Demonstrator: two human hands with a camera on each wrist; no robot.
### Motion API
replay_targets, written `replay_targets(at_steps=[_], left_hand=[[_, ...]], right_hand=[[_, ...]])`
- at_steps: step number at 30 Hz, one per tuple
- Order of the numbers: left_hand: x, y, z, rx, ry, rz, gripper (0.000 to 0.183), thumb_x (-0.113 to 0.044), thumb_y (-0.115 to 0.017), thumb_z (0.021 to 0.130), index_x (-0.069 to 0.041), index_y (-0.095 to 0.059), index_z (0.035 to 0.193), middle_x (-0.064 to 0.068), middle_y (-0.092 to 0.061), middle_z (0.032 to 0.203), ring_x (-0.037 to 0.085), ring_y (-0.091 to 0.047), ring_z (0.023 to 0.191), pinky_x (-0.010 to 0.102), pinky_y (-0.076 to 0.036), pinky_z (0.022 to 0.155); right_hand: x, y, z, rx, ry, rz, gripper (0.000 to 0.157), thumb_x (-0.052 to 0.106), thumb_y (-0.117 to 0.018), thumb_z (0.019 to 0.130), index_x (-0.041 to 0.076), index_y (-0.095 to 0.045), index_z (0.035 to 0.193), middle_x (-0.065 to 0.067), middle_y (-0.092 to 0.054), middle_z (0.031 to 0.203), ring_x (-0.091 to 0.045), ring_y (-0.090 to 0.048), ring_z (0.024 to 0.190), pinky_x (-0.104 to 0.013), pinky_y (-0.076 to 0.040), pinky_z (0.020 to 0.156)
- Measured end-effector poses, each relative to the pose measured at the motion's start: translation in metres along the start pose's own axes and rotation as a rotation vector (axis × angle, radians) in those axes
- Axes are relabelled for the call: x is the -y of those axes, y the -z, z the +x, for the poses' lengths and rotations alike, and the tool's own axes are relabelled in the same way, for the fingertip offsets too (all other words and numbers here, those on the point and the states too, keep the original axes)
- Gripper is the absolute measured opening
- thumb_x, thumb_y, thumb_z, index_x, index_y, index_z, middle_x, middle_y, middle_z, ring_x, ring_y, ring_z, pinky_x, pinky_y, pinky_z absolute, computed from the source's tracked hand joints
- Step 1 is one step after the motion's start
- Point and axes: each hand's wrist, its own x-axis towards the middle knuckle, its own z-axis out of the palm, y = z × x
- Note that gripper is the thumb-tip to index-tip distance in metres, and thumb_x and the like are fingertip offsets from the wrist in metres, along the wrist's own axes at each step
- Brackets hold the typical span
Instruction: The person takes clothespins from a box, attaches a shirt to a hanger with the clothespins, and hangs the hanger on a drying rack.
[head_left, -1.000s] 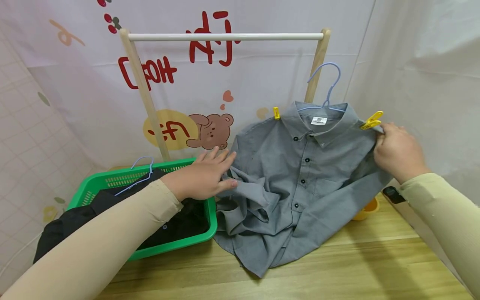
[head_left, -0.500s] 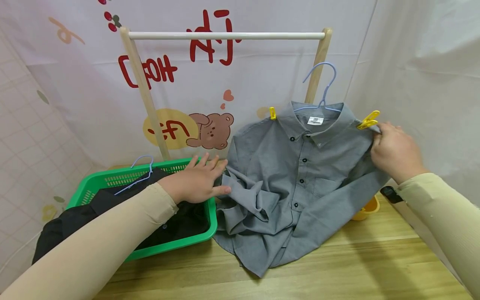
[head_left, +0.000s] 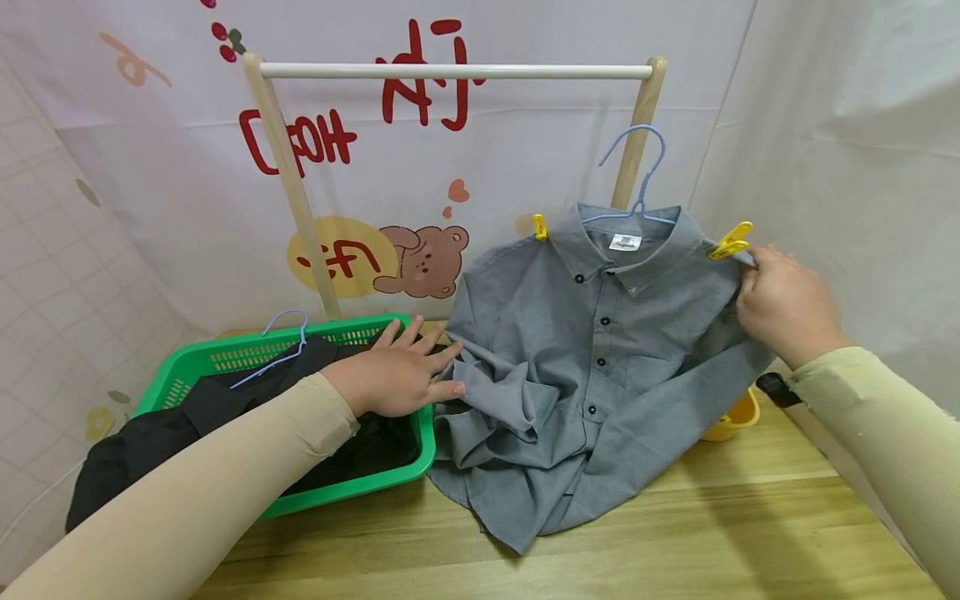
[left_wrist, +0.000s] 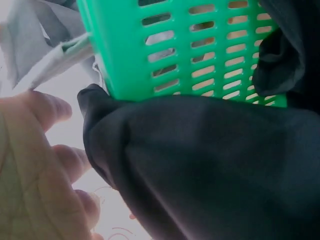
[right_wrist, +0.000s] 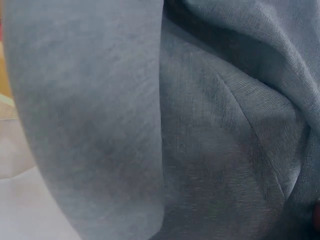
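Note:
A grey button-up shirt is on a blue hanger, its lower part bunched on the table. Yellow clothespins sit on its left shoulder and right shoulder. My right hand grips the shirt's shoulder just beyond the right clothespin; in the right wrist view grey sleeve cloth fills most of the picture. My left hand, fingers spread, is over the right rim of the green basket, thumb close to the crumpled grey sleeve. Dark garment cloth lies by that hand in the left wrist view.
The basket holds black clothing with a second blue hanger. Behind stands a wooden rack with a white rod. A yellow container is partly hidden behind the right sleeve, with a small black object beside it.
The shirt and hanger have shifted slightly left with my right hand. My left hand has drawn left and down, off the shirt's side to over the basket rim.

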Motion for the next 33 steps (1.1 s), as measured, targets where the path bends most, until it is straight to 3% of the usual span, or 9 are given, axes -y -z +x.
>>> replay_targets(at_steps=[15, 24, 28, 33], left_hand=[[-0.009, -0.011, -0.002, 0.039, -0.007, 0.049, 0.070, -0.063, -0.038, 0.108, -0.034, -0.020, 0.169, 0.012, -0.006, 0.179, 0.041, 0.011, 0.164, 0.065, 0.009, 0.129], [-0.014, -0.016, -0.003, 0.013, 0.007, 0.041, 0.084, -0.067, -0.047, 0.104, -0.026, -0.018, 0.171, 0.012, -0.005, 0.179, 0.040, 0.008, 0.165, 0.064, 0.009, 0.130], [-0.009, -0.011, -0.008, -0.082, 0.019, 0.004, 0.086, -0.068, -0.045, 0.104, -0.020, -0.018, 0.170, 0.013, -0.011, 0.178, 0.040, 0.004, 0.165, 0.065, 0.005, 0.130], [0.010, 0.002, -0.016, -0.352, 0.130, -0.035, 0.088, -0.061, -0.051, 0.105, -0.009, -0.020, 0.169, 0.019, -0.021, 0.175, 0.046, -0.009, 0.164, 0.068, -0.008, 0.129]], right_hand=[[0.016, -0.004, -0.004, -0.011, 0.016, -0.001, 0.050, 0.018, -0.023, 0.110, -0.015, -0.051, 0.135, -0.045, -0.044, 0.147, -0.067, -0.040, 0.134, -0.077, -0.031, 0.112], [0.030, -0.007, -0.008, -0.027, 0.044, 0.018, 0.045, 0.017, -0.025, 0.109, -0.013, -0.055, 0.125, -0.044, -0.049, 0.142, -0.066, -0.045, 0.130, -0.077, -0.036, 0.107], [0.036, -0.007, -0.010, -0.049, 0.059, 0.028, 0.039, 0.016, -0.027, 0.109, -0.010, -0.055, 0.116, -0.043, -0.054, 0.133, -0.065, -0.051, 0.120, -0.076, -0.039, 0.101], [0.041, -0.008, -0.013, -0.052, 0.058, 0.023, 0.038, 0.016, -0.027, 0.109, -0.010, -0.054, 0.115, -0.043, -0.054, 0.133, -0.067, -0.053, 0.114, -0.076, -0.041, 0.095]])
